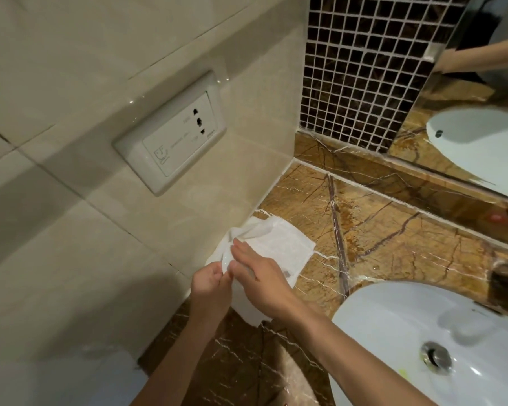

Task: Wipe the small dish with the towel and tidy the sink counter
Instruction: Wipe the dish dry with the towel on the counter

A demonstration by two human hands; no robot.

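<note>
A white towel lies crumpled on the brown marble counter, against the tiled left wall. Only the rim of the small white dish shows, between my two hands and half wrapped in the towel. My left hand pinches the dish's near edge. My right hand lies flat over the towel and dish, fingers stretched toward the wall. Most of the dish is hidden under my right hand and the cloth.
A white sink basin with a metal drain fills the lower right. A wall socket plate sits on the left wall. Dark mosaic tiles and a mirror back the counter.
</note>
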